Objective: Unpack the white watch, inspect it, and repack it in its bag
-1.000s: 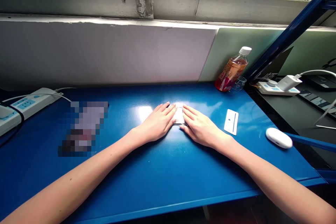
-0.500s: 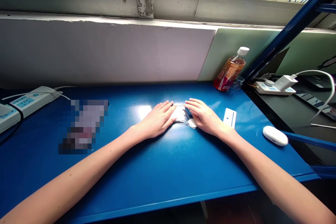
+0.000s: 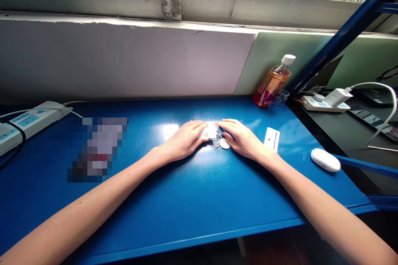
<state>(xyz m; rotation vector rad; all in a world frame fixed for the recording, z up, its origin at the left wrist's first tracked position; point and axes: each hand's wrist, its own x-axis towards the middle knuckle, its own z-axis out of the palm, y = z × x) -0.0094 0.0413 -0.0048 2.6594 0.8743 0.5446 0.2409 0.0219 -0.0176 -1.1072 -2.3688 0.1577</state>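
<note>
A small white packet (image 3: 210,131) with a printed square code lies at the middle of the blue table. My left hand (image 3: 187,140) is closed on its left side, thumb at the near edge and fingers along the far edge. My right hand (image 3: 241,136) is at the other side, fingers stretched out and thumb apart, the fingertips at the packet's far right corner. Crinkled clear plastic shows between the packet and the right thumb. By that thumb lies a round whitish disc (image 3: 224,143); whether it is joined to the packet I cannot tell.
Right of my right hand lies a white card-like piece (image 3: 272,139) with a slot, then a white rounded case (image 3: 325,160). A drink bottle (image 3: 272,83) stands at the back right. Power strips (image 3: 31,122) sit at the left; a pixelated object (image 3: 101,149) lies nearby.
My left fingers have curled in around the packet, and its printed code now shows. The right fingertips have moved slightly left to the packet; the disc has shifted a little left and nearer.
</note>
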